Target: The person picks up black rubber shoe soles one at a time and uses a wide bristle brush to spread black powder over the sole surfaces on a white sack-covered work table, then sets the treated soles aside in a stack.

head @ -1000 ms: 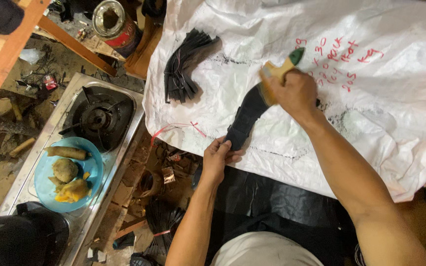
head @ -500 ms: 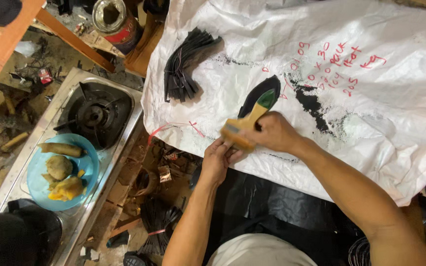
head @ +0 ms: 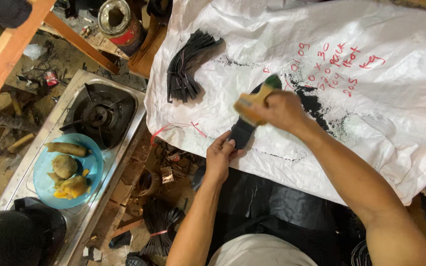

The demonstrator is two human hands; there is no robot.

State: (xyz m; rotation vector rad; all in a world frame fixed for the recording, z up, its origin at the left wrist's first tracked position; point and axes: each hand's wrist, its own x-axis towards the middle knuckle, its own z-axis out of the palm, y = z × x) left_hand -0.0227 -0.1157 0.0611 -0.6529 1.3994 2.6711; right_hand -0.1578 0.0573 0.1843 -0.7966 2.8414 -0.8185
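Note:
My left hand [head: 220, 157] pins the near end of a black rubber strip [head: 243, 132] against a white woven sheet [head: 361, 128] that has red writing and black smears on it. My right hand [head: 279, 111] grips a tan wooden-handled tool with a green tip [head: 253, 100] and holds it over the strip's far part. A bundle of black strips [head: 188, 66] tied together lies on the sheet to the upper left, apart from both hands.
A steel gas stove [head: 97, 114] stands at the left, with a blue plate of cooked food [head: 67, 170] on it. More black strip bundles [head: 161, 224] lie on the ground below. A rusty can [head: 117, 17] and wooden planks [head: 11, 54] are at the top left.
My right hand with the tool swept down the strip toward my left hand, then moved back up and right. My left hand stayed holding the strip's near end.

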